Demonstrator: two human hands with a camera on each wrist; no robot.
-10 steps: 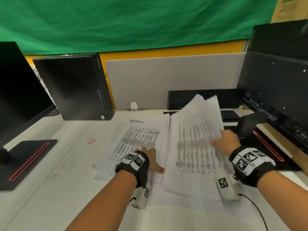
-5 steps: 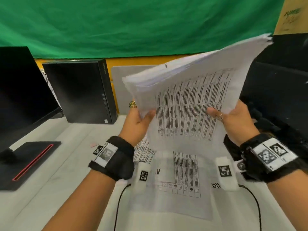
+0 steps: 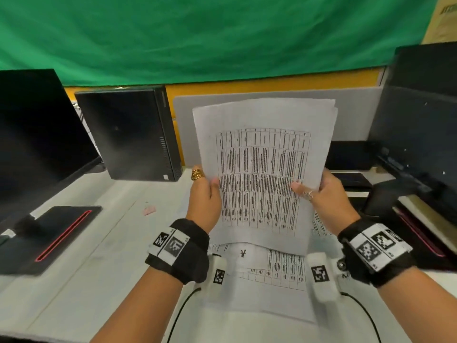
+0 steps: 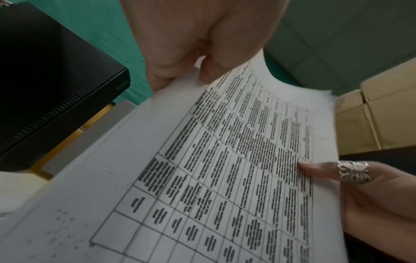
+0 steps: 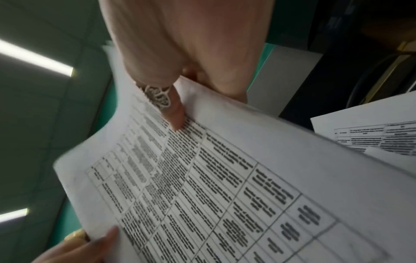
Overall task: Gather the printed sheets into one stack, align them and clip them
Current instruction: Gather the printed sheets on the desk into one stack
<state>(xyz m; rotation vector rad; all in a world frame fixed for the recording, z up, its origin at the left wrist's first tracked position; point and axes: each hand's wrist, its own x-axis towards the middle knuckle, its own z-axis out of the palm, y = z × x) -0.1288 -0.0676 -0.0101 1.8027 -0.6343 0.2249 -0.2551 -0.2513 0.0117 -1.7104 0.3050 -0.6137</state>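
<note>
I hold a stack of printed sheets (image 3: 262, 174) upright above the desk, its table of black text facing me. My left hand (image 3: 205, 194) grips the stack's left edge, thumb on the front. My right hand (image 3: 321, 194) grips the right edge, ringed thumb pressed on the print. The wrist views show the same stack (image 4: 225, 169) (image 5: 213, 178) pinched between thumb and fingers of each hand. More printed sheets (image 3: 267, 276) lie flat on the desk under the stack. A small pink clip (image 3: 149, 210) lies on the desk to the left.
A black monitor (image 3: 37, 144) with its stand base (image 3: 57, 236) is at the left, a black mini PC (image 3: 128, 134) behind it. A second monitor (image 3: 420, 125) stands at the right. A grey divider panel (image 3: 356, 115) runs along the back of the white desk (image 3: 86, 268).
Both hands lifted the sheets off the desk and brought them together. The stack went from a tilted, fanned bundle to an upright one held by both side edges.
</note>
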